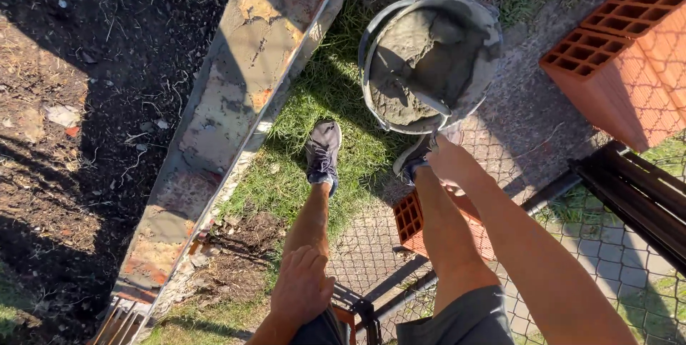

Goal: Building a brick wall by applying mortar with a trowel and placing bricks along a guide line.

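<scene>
My right hand [449, 161] reaches down to the near rim of a grey bucket [477, 84] half full of wet grey mortar [421, 59]. Its fingers curl at the rim, beside my right shoe [414, 161]. My left hand [303, 286] rests flat on my left thigh, fingers together, holding nothing. My left shoe [323, 151] stands on the grass. The bucket's metal handle [368, 38] hangs along its left side.
A low brick wall top [236, 95] smeared with mortar runs diagonally at left, with dark soil beyond it. Hollow red bricks [622, 66] are stacked at the right, and another one [411, 218] lies under my right leg. Wire mesh [614, 259] and a dark metal frame [636, 191] lie on the ground.
</scene>
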